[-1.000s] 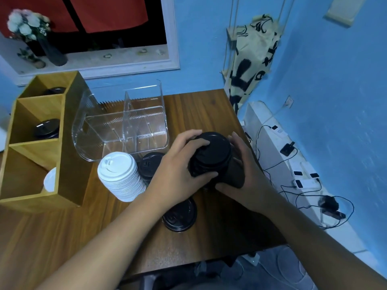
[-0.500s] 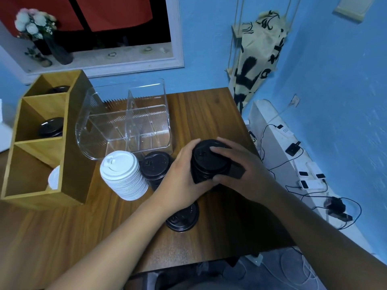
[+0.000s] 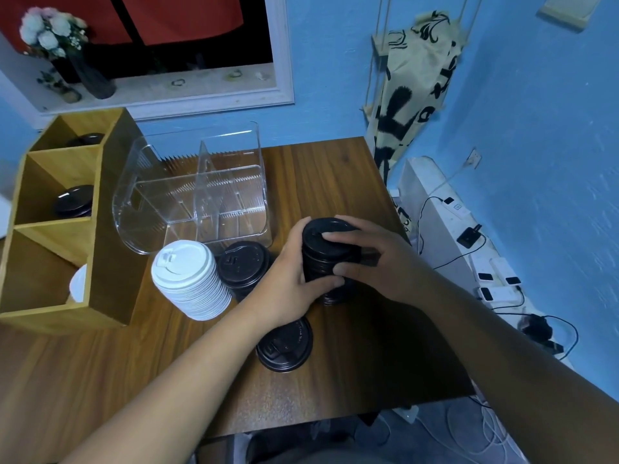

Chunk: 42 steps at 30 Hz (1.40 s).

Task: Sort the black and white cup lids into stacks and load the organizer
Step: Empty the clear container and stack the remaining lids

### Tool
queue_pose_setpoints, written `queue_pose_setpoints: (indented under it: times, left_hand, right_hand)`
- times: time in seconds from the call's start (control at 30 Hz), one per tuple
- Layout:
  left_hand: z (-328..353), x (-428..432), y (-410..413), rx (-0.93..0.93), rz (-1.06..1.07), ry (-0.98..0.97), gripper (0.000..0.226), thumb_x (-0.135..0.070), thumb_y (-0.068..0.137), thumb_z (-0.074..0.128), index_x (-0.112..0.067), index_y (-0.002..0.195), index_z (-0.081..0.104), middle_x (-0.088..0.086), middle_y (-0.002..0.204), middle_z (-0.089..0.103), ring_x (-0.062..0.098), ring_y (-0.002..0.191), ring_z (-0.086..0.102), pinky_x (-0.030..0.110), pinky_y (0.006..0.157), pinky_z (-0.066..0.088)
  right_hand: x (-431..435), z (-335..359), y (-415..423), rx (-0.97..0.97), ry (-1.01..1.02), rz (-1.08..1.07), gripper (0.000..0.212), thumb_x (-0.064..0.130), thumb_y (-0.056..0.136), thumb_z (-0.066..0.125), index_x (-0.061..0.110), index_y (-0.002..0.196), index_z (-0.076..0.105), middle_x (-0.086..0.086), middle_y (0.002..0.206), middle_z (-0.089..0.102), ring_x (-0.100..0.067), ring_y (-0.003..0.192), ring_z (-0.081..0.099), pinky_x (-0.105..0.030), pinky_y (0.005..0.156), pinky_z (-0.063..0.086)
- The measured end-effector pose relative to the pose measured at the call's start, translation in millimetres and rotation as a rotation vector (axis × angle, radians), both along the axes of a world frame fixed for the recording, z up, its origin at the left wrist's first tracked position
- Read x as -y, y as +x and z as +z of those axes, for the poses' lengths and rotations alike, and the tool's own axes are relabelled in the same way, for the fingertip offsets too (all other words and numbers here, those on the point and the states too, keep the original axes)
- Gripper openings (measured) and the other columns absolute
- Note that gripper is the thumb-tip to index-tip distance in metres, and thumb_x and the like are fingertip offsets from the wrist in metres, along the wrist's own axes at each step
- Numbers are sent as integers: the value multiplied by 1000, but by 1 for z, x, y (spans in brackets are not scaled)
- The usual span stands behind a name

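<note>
A tall stack of black lids (image 3: 323,254) stands on the wooden table (image 3: 335,175) near its right edge. My left hand (image 3: 289,283) grips the stack's left side and my right hand (image 3: 371,259) grips it from the right, fingers over its top. A leaning stack of white lids (image 3: 189,279) stands to the left, with a short black stack (image 3: 243,266) beside it. One black lid (image 3: 284,344) lies flat under my left wrist. The wooden organizer (image 3: 110,229) at the left holds black lids (image 3: 73,202) in its middle slot and a white lid (image 3: 78,284) in its near slot.
A clear acrylic divider rack (image 3: 201,192) stands behind the lid stacks. A vase of flowers (image 3: 53,38) sits on the window sill. To the right of the table is a white unit (image 3: 445,229) with cables and chargers, and a patterned cloth (image 3: 412,92) hangs on the blue wall.
My right hand has come over the top of the black stack from its right side. The stack now stands more upright, both hands still round it.
</note>
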State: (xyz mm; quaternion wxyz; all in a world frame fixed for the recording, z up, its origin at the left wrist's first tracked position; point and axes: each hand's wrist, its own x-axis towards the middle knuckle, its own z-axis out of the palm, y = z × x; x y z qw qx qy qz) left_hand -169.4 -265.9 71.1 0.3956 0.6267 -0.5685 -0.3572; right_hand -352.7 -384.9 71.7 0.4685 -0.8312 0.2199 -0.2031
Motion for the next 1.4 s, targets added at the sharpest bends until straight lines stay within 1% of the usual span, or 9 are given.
queue_pose_setpoints:
  times: [0.13,0.23,0.37,0.53,0.77,1.0,1.17,1.3,1.4]
  left_hand:
    - [-1,-6,-8,-3,40,85,112,-32,91,73,-39,157,-18,-14,161,29,-1,144,34,29,118,36]
    - [8,-34,-17,77,41,68,115,-28,93,73,-37,157,-22,-20,167,13,-6,150,16,24,123,22]
    - [6,-100,-14,371,36,16,91,-39,93,70,-32,162,12,-27,165,12,-10,149,12,15,121,17]
    - [-39,-132,6,693,-28,32,79,-65,87,62,-22,151,44,-7,162,27,15,149,26,38,118,36]
    - [-51,-125,17,650,4,-58,50,-50,91,70,-24,132,58,-6,158,34,17,145,34,34,114,38]
    - [-46,-125,24,639,29,-6,70,-57,78,75,-24,134,51,-15,137,48,8,124,45,32,104,46]
    - [-42,-124,16,757,7,16,89,-80,74,64,-24,141,47,-13,143,45,10,132,42,35,107,42]
    - [-33,-120,12,625,-12,-45,75,-70,78,70,-22,132,51,-16,128,51,4,121,47,28,101,44]
    - [1,-109,18,516,10,-186,70,-61,75,81,-21,126,54,-13,136,53,2,129,48,20,107,39]
  right_hand:
    - [0,0,1,-27,-21,6,49,47,86,67,46,134,58,26,152,39,5,138,39,-31,111,45]
    - [-1,0,1,-27,-18,0,51,46,85,68,44,135,58,25,153,38,4,136,42,-27,107,48]
    - [-3,1,2,-22,26,-26,51,45,84,71,45,133,59,29,151,38,10,131,44,-11,98,46]
    - [-9,-2,7,13,56,-35,52,42,86,71,39,136,59,25,152,38,5,132,47,-14,100,48]
    - [-13,-2,12,11,65,-43,54,40,87,71,35,139,58,21,156,36,11,129,46,-8,95,45]
    - [-16,-3,11,16,46,-54,52,46,86,70,41,136,58,23,156,35,4,136,43,-25,107,48]
    - [-20,-6,13,35,1,-76,51,51,87,70,41,136,58,25,159,29,2,144,32,-37,113,43]
    - [-22,-6,17,69,40,-92,48,59,88,61,42,133,60,24,156,34,1,143,36,-37,111,45]
    - [-22,-7,19,77,52,-108,49,58,90,59,37,134,57,22,155,37,0,141,39,-39,111,45]
